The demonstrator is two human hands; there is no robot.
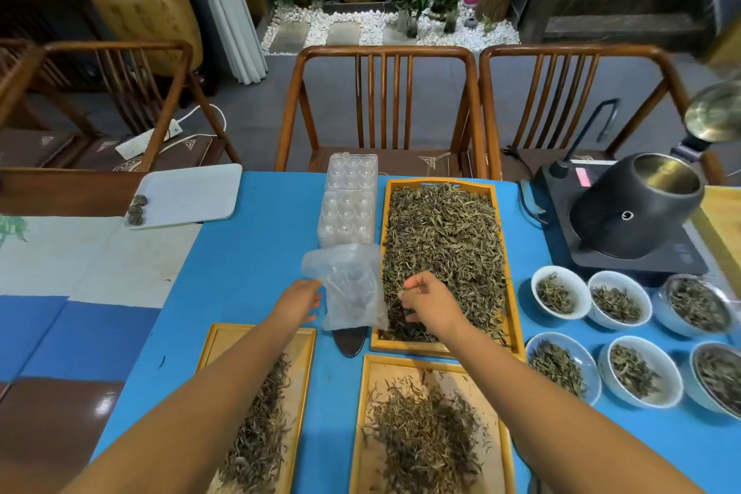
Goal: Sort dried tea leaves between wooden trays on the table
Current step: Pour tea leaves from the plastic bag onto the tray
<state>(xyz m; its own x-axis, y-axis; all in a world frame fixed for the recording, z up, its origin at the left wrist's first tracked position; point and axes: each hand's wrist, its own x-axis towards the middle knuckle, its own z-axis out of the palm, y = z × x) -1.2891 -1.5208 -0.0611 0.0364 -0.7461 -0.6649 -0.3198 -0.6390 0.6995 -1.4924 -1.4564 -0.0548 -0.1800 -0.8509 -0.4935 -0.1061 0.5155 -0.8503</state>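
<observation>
A long wooden tray full of dried tea leaves lies in the middle of the blue table. My right hand is over its near end and pinches a few leaves. My left hand holds a clear plastic bag upright just left of that tray. Two smaller wooden trays sit near me: the left tray with a streak of leaves, the right tray with a loose pile of leaves.
Several white bowls of leaves stand at the right, behind them a black kettle on its base. Clear plastic moulds and a white tray lie further back. A dark scoop lies under the bag. Wooden chairs line the far edge.
</observation>
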